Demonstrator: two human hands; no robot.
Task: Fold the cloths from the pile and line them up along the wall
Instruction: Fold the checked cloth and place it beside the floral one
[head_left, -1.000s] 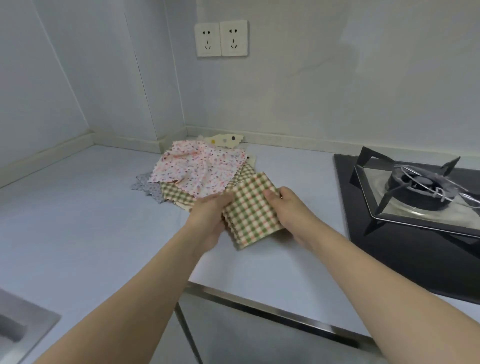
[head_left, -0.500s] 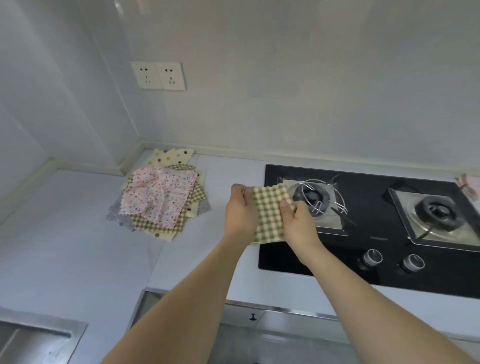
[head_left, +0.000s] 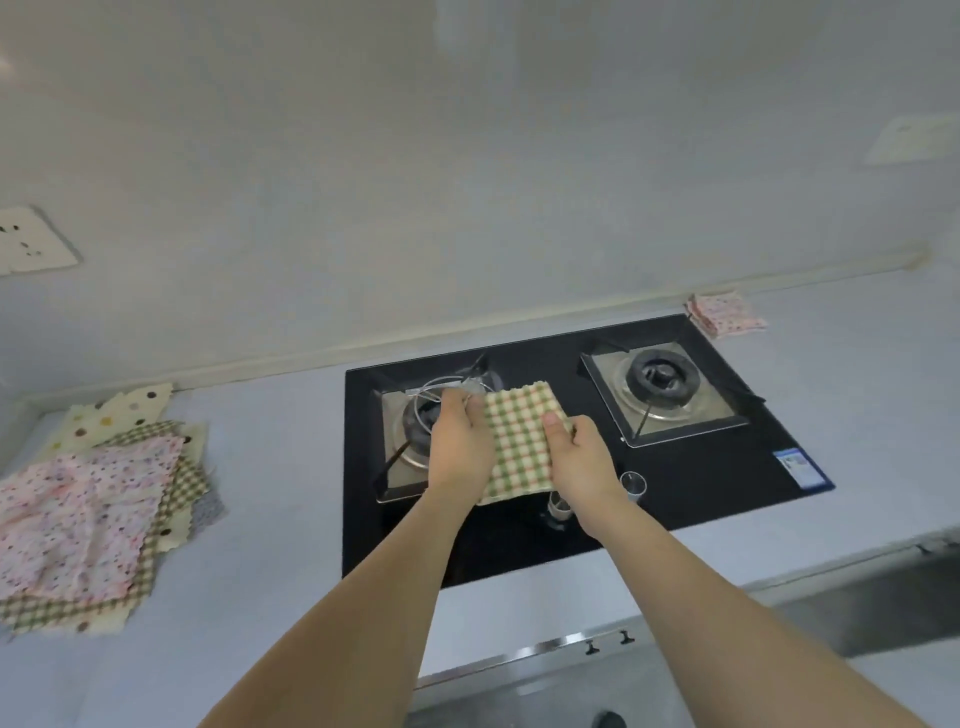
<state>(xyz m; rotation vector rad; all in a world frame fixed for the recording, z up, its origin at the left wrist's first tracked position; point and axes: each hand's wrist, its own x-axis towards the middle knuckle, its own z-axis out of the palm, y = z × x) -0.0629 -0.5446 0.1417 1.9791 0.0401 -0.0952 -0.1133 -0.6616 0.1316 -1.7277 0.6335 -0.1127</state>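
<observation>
Green-checked folded cloth is held in the air above the black gas stove, between both hands. The left hand grips its left edge with curled fingers, and the right hand pinches its right edge, thumb on top. The pile of cloths lies on the grey counter at left. One pink folded cloth lies by the wall, right of the stove.
</observation>
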